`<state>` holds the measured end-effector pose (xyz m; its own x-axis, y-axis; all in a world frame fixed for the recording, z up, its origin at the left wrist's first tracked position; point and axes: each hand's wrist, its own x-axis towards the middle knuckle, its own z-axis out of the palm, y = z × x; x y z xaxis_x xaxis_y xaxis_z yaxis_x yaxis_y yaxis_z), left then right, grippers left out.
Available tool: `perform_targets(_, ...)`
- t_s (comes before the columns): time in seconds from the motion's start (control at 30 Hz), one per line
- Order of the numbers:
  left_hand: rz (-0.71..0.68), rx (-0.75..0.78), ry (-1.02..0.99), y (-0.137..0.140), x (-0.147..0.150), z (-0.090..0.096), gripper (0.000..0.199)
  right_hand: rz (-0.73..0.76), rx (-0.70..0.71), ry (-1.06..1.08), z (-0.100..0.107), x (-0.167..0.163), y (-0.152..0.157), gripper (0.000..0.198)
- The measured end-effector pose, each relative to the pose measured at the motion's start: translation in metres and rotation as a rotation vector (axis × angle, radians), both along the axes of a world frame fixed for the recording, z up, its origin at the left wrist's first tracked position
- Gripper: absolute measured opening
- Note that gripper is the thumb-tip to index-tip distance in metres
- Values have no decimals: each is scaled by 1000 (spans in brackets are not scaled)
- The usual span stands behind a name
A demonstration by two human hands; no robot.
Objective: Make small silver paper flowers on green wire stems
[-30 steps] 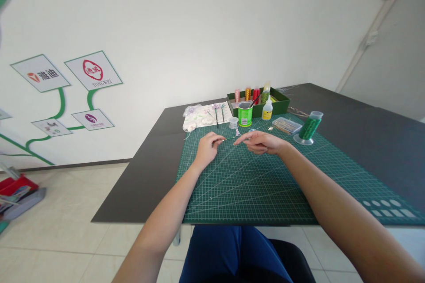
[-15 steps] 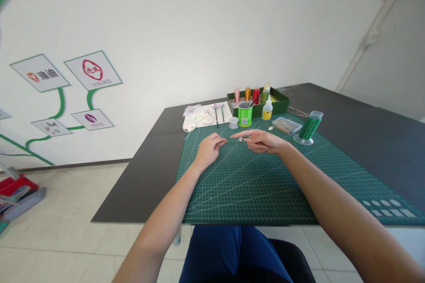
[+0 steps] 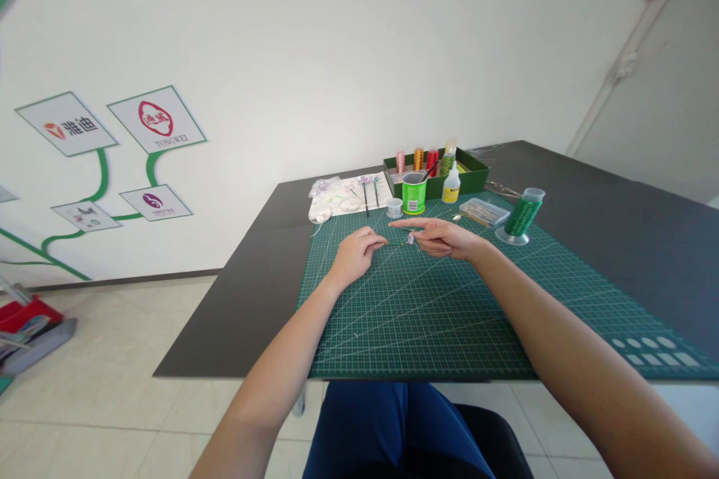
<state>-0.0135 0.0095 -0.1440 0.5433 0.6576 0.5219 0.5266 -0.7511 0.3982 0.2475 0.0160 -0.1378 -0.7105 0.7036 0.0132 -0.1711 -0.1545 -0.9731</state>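
Observation:
Over the cutting mat, my left hand pinches a thin green wire between thumb and fingertips. The wire runs rightward to a small pale flower-like piece. My right hand is at that piece, its index finger stretched out to the left and the other fingers curled in. The pale piece meets the curled fingertips; whatever lies between them is too small to make out.
Behind my hands stand a green can, a small clear tub, a glue bottle and a green box with thread spools. To the right are a clear case and a green thread spool. White paper lies back left.
The pale piece has shifted slightly right and now meets my right fingertips. More of the green wire shows between my hands. My left hand keeps its pinch.

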Motion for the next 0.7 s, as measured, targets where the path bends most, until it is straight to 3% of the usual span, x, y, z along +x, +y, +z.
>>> perform_targets(0.7, -14, 12, 25, -3, 0, 3, 24, 48, -20, 57, -3, 3, 1, 64)
